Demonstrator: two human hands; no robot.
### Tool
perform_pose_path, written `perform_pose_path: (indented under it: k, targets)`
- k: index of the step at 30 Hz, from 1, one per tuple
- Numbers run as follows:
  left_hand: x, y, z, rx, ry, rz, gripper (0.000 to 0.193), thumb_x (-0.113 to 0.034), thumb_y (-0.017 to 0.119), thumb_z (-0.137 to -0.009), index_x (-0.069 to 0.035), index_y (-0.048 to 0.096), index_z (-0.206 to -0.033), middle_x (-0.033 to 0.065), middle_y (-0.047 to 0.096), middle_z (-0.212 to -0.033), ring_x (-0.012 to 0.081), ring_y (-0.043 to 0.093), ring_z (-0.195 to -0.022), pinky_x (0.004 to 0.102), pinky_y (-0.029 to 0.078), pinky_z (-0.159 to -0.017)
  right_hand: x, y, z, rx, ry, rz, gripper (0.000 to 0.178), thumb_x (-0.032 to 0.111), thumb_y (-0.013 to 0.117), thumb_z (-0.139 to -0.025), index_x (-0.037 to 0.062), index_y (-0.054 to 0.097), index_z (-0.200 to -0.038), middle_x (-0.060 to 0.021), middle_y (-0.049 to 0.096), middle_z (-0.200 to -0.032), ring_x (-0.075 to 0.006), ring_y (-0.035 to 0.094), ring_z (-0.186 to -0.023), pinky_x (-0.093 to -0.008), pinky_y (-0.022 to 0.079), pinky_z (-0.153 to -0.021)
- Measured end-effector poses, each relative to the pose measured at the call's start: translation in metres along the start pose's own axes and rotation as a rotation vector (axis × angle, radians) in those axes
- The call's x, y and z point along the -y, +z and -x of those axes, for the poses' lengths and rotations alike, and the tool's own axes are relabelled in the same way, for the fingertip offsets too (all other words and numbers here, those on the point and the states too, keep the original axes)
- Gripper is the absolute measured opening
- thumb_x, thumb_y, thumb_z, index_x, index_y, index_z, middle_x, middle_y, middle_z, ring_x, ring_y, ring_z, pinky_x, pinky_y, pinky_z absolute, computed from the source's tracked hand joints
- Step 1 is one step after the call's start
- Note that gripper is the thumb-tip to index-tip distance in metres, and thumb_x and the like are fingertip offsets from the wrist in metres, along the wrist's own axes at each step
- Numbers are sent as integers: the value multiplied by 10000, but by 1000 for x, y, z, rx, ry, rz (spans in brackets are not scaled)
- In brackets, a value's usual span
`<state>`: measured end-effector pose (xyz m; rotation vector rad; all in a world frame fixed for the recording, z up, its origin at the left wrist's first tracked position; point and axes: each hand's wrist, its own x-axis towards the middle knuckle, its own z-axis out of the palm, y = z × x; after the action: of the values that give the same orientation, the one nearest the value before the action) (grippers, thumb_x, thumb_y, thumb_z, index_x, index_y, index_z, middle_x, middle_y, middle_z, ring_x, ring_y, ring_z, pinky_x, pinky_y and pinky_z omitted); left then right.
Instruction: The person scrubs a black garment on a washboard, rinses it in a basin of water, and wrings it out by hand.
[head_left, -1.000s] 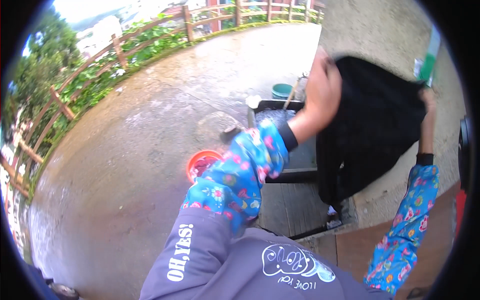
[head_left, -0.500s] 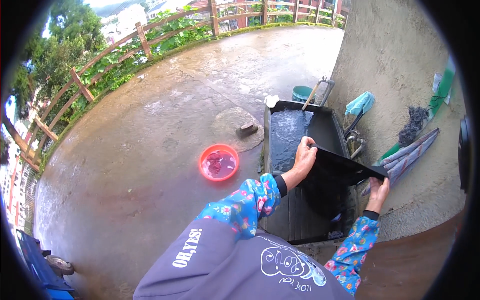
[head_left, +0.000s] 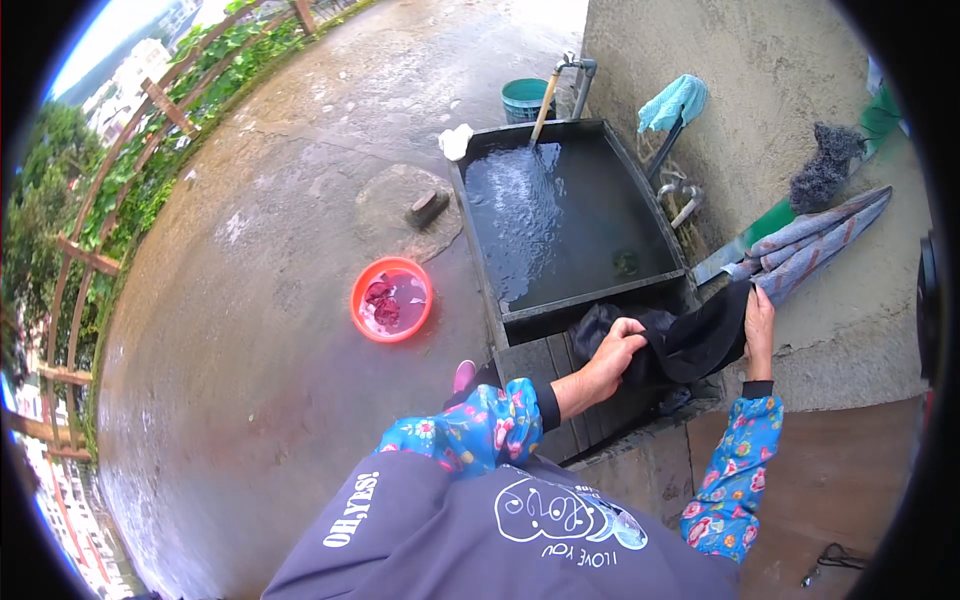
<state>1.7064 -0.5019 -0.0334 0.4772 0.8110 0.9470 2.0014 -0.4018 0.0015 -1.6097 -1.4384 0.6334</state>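
A black cloth (head_left: 705, 345) hangs between my two hands, partly folded and sagging. My left hand (head_left: 610, 362) pinches its left part, fingers closed. My right hand (head_left: 760, 330) grips its raised right edge, with fingers partly hidden behind the fabric. Beneath them lies the dark ribbed washing slab (head_left: 535, 375) of a sink, where more dark fabric is bunched behind my left hand. Beyond the slab, the sink's dark basin (head_left: 590, 240) is full of water, and a hose (head_left: 545, 105) runs into it from the tap.
An orange-red basin (head_left: 425, 315) with reddish cloth in water stands on the wet ground to the left. A green bucket (head_left: 525, 98) is behind the sink. Along the wall (head_left: 740, 40) are a light-blue cloth (head_left: 673, 102), pipes (head_left: 685, 198) and a striped towel (head_left: 815, 240).
Stretched out flat and raised before, the black cloth now sags in folds lower over the slab. Both hands keep hold of it. The head view has shifted, showing more of the water-filled basin.
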Motion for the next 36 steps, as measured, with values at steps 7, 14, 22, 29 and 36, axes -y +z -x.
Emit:
perform_pose_path:
  k: [7,14,22,29,36]
  targets:
    - [-113,-91,-72,-213,221,398,200,-158,539,-928,-123,532,-1125,32,580,-1012,155,554,-935,306,486,-810,88,104,-124,-26,21,-442,309,211,458,-998,-22,570,-1166,-78,632,-1102,-141,595,-994,-271,458,-887]
    - [-132,-233,-197,-663,151,345,495,-372,480,-954,-48,444,-1327,119,506,-1287,245,485,-1180,341,412,-979,-29,305,-193,-10,-41,366,329,317,557,-867,-3,613,-811,-223,631,-767,-388,625,-766,-443,480,-699]
    - [-31,-266,-247,-844,-18,-558,692,-374,539,-905,28,294,-1411,278,396,-1401,396,384,-1303,407,299,-1078,-88,453,-90,303,55,340,443,307,587,-880,55,450,-1218,-286,625,-1018,-462,587,-975,-506,472,-837]
    - [22,-287,-283,-707,-216,-657,679,-457,559,-882,-6,407,-1366,227,480,-1344,372,472,-1215,418,375,-1000,-147,451,-91,483,194,668,326,245,467,-931,42,470,-1186,-286,618,-1018,-437,604,-943,-510,480,-801]
    - [-19,-310,-271,-747,-92,-334,460,-289,441,-944,-36,473,-1327,194,498,-1346,322,470,-1240,390,362,-1030,-108,390,-131,462,225,86,293,177,579,-850,-41,633,-1038,-192,684,-934,-235,653,-832,-359,501,-751]
